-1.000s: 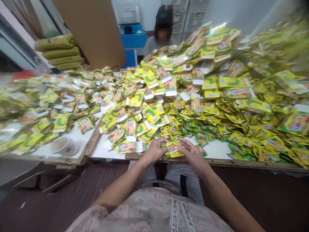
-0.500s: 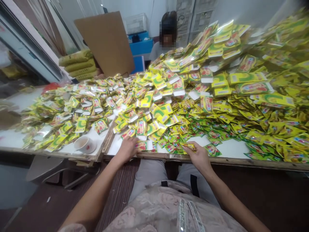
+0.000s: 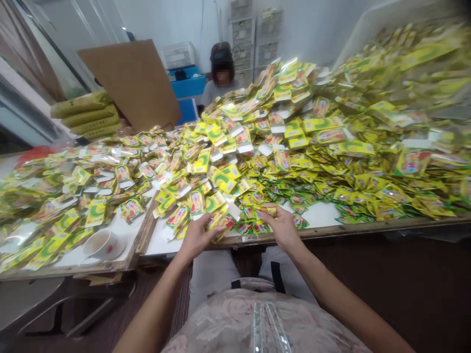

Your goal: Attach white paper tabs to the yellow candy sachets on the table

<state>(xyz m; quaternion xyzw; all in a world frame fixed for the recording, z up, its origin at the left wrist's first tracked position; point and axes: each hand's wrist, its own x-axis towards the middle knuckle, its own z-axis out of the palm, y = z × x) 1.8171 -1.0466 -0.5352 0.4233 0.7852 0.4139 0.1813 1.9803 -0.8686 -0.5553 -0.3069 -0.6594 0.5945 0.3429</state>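
Note:
My left hand (image 3: 198, 238) grips a small yellow-green carton (image 3: 223, 219) near the table's front edge, thumb on the near side and fingers behind. The carton's white end flap points right, toward my other hand. In my right hand (image 3: 283, 228) a small yellow sachet (image 3: 268, 209) is pinched between thumb and fingers, a short way right of the carton. Green and yellow sachets (image 3: 253, 226) lie on the table between and below the hands. Just behind my left hand is a loose heap of similar cartons (image 3: 196, 202).
Cartons and sachets pile high across the table (image 3: 162, 240), rising to the right. A white cup (image 3: 101, 245) on a saucer stands at the left front edge. Across the table is a person (image 3: 221, 73). Yellow sacks (image 3: 86, 115) and a cardboard sheet (image 3: 132, 83) are at back left.
My view has turned to the right. My left hand has taken up a carton from the table edge, and my right hand with the sachet has come nearer to it.

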